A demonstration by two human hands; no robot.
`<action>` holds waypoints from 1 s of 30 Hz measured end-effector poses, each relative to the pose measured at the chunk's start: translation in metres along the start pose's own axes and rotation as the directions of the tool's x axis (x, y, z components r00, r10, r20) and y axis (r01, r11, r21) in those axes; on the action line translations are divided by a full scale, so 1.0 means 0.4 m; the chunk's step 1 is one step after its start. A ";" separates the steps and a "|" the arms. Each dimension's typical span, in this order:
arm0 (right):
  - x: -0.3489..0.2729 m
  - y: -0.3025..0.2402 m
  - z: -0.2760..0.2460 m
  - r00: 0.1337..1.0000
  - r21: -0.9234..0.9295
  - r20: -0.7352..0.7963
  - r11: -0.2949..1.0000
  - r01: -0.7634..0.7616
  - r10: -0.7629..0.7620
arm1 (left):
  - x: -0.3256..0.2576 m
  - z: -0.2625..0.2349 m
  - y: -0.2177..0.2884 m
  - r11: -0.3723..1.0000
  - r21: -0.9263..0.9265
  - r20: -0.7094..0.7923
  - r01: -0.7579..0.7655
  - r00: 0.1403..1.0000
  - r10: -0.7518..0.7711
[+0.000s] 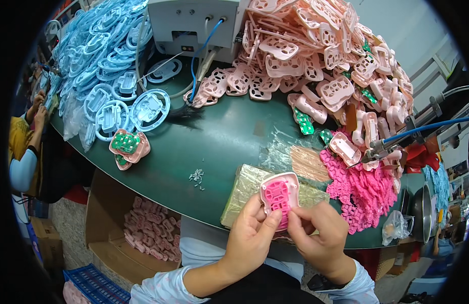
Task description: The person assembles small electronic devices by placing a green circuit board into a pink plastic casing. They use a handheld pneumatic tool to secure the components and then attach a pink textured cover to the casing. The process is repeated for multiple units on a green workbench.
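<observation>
My left hand (pixel 248 242) is closed round the side of a pale pink plastic shell (pixel 293 183), its hollow side facing up. Inside the shell lies a bright pink button pad (pixel 277 192). My left thumb presses at the pad's lower part. Fingers of my right hand (pixel 323 232) pinch together at the pad's lower right edge; the exact grip is partly hidden. Behind and below the shell is a block wrapped in yellowish film (pixel 244 195), near the table's front edge. More bright pink button pads (pixel 363 195) are heaped right of my hands.
Pale pink shells (pixel 295 45) and blue wheel-shaped parts (pixel 100 50) form high piles around a grey machine (pixel 194 25). Small screws (pixel 196 176) lie on the green table (pixel 209 137). Shells with green circuit boards (pixel 129 146) sit left. A cardboard box (pixel 113 248) stands below; another person's hands (pixel 39 111) show far left.
</observation>
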State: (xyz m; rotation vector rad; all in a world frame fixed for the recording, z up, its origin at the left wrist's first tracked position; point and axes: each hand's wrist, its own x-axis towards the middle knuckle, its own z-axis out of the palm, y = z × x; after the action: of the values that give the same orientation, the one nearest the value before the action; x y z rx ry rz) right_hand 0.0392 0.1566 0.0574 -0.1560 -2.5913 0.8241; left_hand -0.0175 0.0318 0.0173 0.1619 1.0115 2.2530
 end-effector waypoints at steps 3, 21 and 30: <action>0.025 0.011 -0.026 1.000 0.018 -0.009 1.000 0.009 -0.009 | -0.002 -0.008 0.005 0.998 0.053 0.008 0.017 1.000 -0.017; 0.040 0.045 -0.067 0.856 0.646 0.469 0.577 -0.500 0.216 | -0.036 -0.015 0.035 0.809 0.587 0.227 -0.036 0.966 -0.122; 0.024 0.064 -0.060 0.871 0.741 0.416 0.458 -0.491 0.260 | -0.029 -0.021 0.041 0.910 0.378 0.103 0.169 0.969 -0.223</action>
State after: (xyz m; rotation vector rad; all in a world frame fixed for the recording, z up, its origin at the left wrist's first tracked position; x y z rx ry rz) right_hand 0.0399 0.1925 0.0637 -0.3728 -2.0448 2.2974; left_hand -0.0200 0.0114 0.0248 0.3610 1.3009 1.8264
